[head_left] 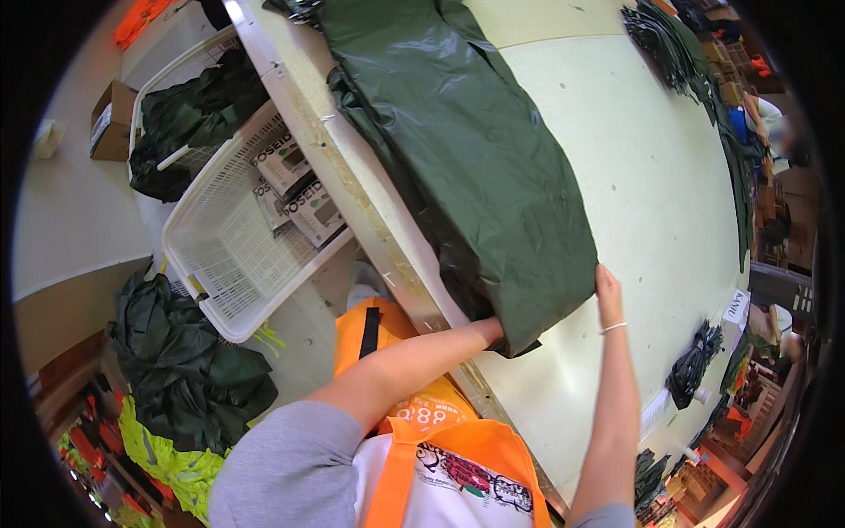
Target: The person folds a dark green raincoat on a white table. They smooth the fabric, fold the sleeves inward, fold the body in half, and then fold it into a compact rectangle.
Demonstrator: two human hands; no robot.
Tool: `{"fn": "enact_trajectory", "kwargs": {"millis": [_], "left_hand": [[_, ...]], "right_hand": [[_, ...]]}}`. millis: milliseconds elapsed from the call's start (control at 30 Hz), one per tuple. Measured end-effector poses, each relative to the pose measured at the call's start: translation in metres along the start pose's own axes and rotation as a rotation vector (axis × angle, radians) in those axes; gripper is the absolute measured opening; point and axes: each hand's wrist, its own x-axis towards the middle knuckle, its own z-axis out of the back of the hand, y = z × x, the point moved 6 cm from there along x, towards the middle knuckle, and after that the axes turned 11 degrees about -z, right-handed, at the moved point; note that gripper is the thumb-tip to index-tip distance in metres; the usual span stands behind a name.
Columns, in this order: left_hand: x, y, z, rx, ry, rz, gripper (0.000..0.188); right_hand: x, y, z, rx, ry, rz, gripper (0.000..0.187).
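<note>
A long folded garment of glossy dark green waterproof fabric [475,167] lies lengthwise on the white table [651,176]. Its near end is in front of me, slightly lifted at the corner. My right hand [607,292] is closed on the garment's right edge, thumb and fingers at the corner. From the left, my left hand [493,330] reaches to the near end of the garment; the fabric hides its fingers, so I cannot tell how they are bent.
Left of the table, a white plastic basket [189,231] holds several flat printed packages [315,211]. Behind it, another basket holds dark green fabric [198,110]; more lies heaped [180,361] below. Dark bundles [695,363] lie along the table's far right edge. People work beyond.
</note>
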Motion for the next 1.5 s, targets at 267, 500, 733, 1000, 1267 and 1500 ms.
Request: {"fn": "enact_trajectory", "kwargs": {"millis": [267,500,733,1000,1267,1500], "left_hand": [[-0.035,-0.022,0.007,0.486,0.163,-0.203,0.043],[-0.093,-0.099,0.047,0.523,0.460,-0.244,0.066],[-0.079,-0.063,0.014,0.472,0.293,-0.208,0.083],[-0.077,-0.083,0.054,0.341,0.549,-0.242,0.053],[-0.055,-0.066,0.277,0.531,-0.204,-0.307,0.004],[0.082,0.052,0.404,0.587,-0.409,0.055,0.024]], "right_hand": [[-0.053,0.034,-0.001,-0.025,-0.390,0.325,0.040],[-0.078,-0.014,0.023,-0.277,-0.505,0.247,0.030],[-0.133,0.037,-0.032,-0.488,-0.475,0.605,0.057],[-0.152,0.019,-0.109,-0.757,-0.093,0.475,0.061],[-0.161,0.048,-0.094,-0.779,-0.046,0.429,0.051],[-0.056,0.215,-0.120,-0.466,-0.318,0.704,0.034]]}}
